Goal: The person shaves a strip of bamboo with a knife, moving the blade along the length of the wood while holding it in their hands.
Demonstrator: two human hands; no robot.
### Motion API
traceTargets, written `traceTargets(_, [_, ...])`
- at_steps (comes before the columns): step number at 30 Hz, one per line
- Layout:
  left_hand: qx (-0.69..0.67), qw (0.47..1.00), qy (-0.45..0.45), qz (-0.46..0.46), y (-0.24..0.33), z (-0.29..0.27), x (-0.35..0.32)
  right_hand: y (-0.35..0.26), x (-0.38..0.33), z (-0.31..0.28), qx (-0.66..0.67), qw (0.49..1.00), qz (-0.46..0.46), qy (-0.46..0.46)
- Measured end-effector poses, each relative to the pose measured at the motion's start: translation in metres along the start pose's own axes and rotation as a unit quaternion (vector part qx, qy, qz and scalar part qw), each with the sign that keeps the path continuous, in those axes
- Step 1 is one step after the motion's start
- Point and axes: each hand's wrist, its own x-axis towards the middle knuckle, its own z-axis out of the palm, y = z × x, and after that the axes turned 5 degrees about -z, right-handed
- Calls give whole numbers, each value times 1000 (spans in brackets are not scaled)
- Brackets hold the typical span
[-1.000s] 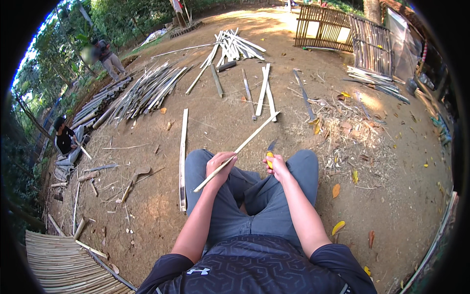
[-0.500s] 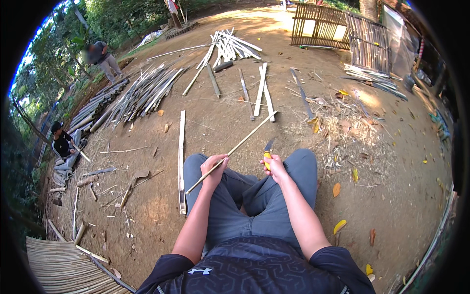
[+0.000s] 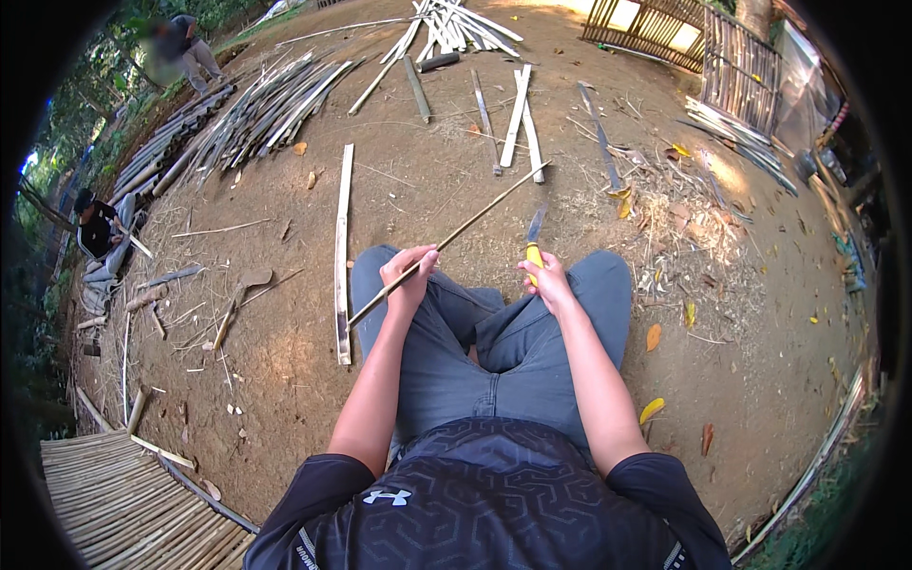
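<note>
My left hand [image 3: 410, 275] is closed round a long, thin bamboo strip [image 3: 465, 226], which slants from beside my left knee up to the right. In my right hand [image 3: 551, 283] is a knife [image 3: 534, 255] with a yellow handle, its short blade pointing away from me. Blade and strip are apart. Both hands are over my lap, between my bent knees. A wider, pale split bamboo slat [image 3: 344, 247] lies on the ground just left of my left knee.
Bamboo shavings [image 3: 679, 228] litter the ground on the right, near a long dark blade [image 3: 600, 138]. Two pale slats [image 3: 521, 119] lie ahead. Split bamboo piles [image 3: 275, 114] are at left and far ahead. A seated person [image 3: 103, 233] is at left, another stands behind. A bamboo mat [image 3: 123, 494] is lower left.
My view has tipped downward, so the ground ahead appears higher. The strip in my left hand has turned its dark side up, and the knife blade now points more straight ahead.
</note>
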Motion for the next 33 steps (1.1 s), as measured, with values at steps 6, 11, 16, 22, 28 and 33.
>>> traceTargets(6, [-69,987,69,130,3,-4,12,-3,4,2,9,1000,7,-7])
traceTargets(11, [-68,968,174,166,73,2,44,0,8,-5,-1,1000,12,-2])
traceTargets(16, [-90,954,230,171,122,-7,89,-5,6,-2,23,1000,5,-4])
traceTargets(22, [-349,912,183,116,142,8,118,-26,-6,17,-51,998,-27,4])
traceTargets(28, [-453,869,96,172,103,18,121,-39,32,44,-163,975,-147,43])
traceTargets(33, [-502,840,175,107,80,3,117,-61,6,90,-330,914,-232,47])
